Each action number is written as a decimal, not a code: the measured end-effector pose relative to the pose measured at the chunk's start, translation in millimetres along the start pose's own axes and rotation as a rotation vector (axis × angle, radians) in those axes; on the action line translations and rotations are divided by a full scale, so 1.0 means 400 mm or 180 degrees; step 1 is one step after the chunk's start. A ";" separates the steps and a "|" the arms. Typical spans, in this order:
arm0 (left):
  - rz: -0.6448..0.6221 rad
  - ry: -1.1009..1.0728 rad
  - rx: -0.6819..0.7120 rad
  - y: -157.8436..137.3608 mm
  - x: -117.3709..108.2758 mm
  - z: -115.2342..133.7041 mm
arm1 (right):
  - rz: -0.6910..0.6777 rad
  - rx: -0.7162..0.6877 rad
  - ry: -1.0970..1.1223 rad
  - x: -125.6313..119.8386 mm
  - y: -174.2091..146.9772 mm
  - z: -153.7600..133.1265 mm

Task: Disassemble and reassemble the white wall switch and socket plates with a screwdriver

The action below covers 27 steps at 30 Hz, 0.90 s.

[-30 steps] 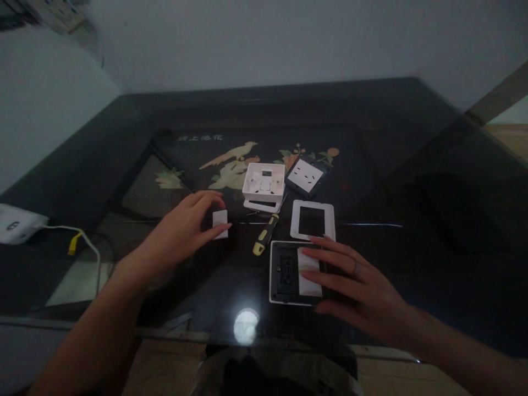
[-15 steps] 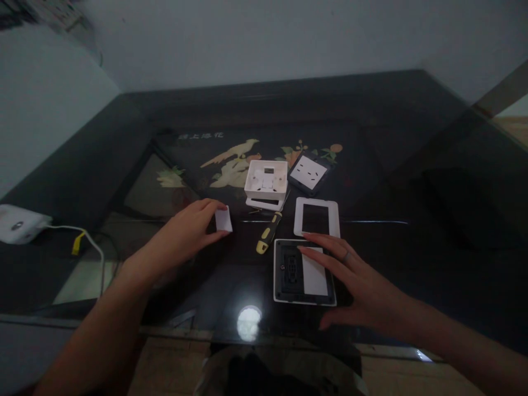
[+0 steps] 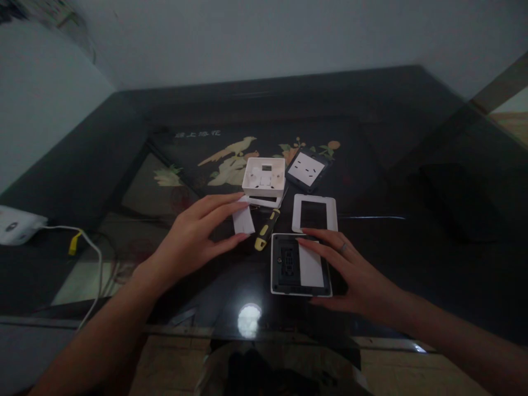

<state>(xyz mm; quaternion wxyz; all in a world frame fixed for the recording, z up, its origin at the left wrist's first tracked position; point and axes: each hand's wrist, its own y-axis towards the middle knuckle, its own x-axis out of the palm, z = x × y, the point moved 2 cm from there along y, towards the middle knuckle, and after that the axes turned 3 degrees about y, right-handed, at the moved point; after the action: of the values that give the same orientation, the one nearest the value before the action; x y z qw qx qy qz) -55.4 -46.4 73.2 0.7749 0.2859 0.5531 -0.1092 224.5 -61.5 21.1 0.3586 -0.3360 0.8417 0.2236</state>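
Note:
My left hand (image 3: 206,228) pinches a small white switch rocker plate (image 3: 243,216) between thumb and fingers, lifted at a tilt. Under my right hand (image 3: 344,269) lies a square wall switch (image 3: 284,280) with a dark body and white edge. One white rocker (image 3: 311,267) covers its right half; the left half shows the bare black mechanism. My right thumb is at the switch's lower edge, and the fingers reach over its top and the rocker. A black and yellow screwdriver handle (image 3: 267,230) lies between the hands.
Behind the hands stand a white back box (image 3: 264,190) on a white frame, and a socket module (image 3: 306,169) with a white face. Another white frame (image 3: 296,214) lies just beyond the switch. At left, a white device (image 3: 18,225) trails a cable over the glossy dark table (image 3: 391,264).
My left hand has brought the rocker plate rightward, closer to the screwdriver handle and switch. My right thumb has closed in toward the switch's lower edge.

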 end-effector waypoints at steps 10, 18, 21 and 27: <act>0.0252 -0.0424 0.0764 -0.019 0.071 0.131 | 0.0052 -0.0174 -0.0089 -0.002 0.010 -0.001; 0.0156 -0.0701 0.0703 -0.019 0.087 0.134 | 0.0031 -0.0160 -0.0084 -0.005 0.010 -0.004; 0.0075 -0.0804 0.0617 -0.020 0.095 0.135 | 0.0023 -0.0169 -0.0105 -0.006 0.010 -0.004; 0.0066 -0.1024 0.0574 -0.017 0.102 0.134 | 0.0045 -0.0179 -0.0086 -0.005 0.010 -0.005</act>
<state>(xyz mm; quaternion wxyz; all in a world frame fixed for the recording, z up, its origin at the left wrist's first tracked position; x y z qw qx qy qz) -1.2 -76.2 45.6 0.8256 0.3388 0.4070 -0.1947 221.9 -59.3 24.4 0.3588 -0.3370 0.8325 0.2541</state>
